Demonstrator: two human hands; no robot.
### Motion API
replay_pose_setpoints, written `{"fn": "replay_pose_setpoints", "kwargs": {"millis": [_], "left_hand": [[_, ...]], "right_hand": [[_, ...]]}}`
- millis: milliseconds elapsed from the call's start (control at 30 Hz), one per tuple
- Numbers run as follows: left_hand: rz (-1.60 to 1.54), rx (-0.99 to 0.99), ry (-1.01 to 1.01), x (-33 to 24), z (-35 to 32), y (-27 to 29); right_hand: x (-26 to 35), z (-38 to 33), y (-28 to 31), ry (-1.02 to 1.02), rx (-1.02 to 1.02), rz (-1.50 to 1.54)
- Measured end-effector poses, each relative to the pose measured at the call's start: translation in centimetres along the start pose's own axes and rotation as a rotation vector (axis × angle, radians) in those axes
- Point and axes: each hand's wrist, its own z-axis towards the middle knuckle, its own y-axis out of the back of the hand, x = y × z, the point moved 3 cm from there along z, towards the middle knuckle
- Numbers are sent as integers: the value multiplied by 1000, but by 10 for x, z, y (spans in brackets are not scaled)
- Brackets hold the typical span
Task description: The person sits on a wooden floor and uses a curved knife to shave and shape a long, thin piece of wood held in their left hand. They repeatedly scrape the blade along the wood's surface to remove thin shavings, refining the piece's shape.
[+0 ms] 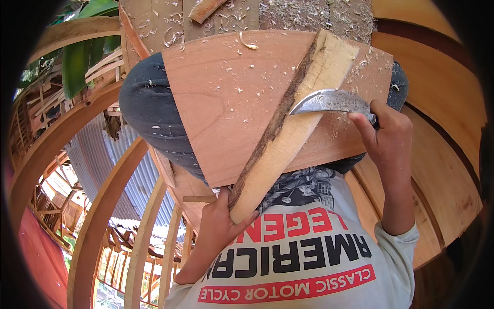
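Observation:
A long pale wood piece point(288, 134) with dark bark along one edge lies slanted across a flat reddish board point(226, 92) that rests on my knees. My left hand point(218, 221) grips the lower end of the wood piece near my shirt. My right hand point(386, 134) holds the handle of a curved metal blade point(329, 100), whose tip lies on the pale face of the wood piece, about the middle of its upper half. Small wood chips lie scattered on the board.
Dark trousers point(149, 108) cover my knees under the board. Shavings litter a plank platform point(231, 15) beyond. Curved wooden ribs and beams point(98, 216) run at left, a corrugated metal sheet point(98, 149) between them. Curved planks point(442, 103) stand at right. Green leaves point(82, 51) hang upper left.

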Motion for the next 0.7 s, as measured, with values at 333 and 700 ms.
{"fn": "replay_pose_setpoints", "kwargs": {"millis": [333, 700], "left_hand": [[86, -30, 16, 3, -12, 5], [4, -38, -33, 6, -10, 3]], "right_hand": [[-75, 28, -2, -398, -127, 19], [21, -2, -10, 94, 39, 122]]}}
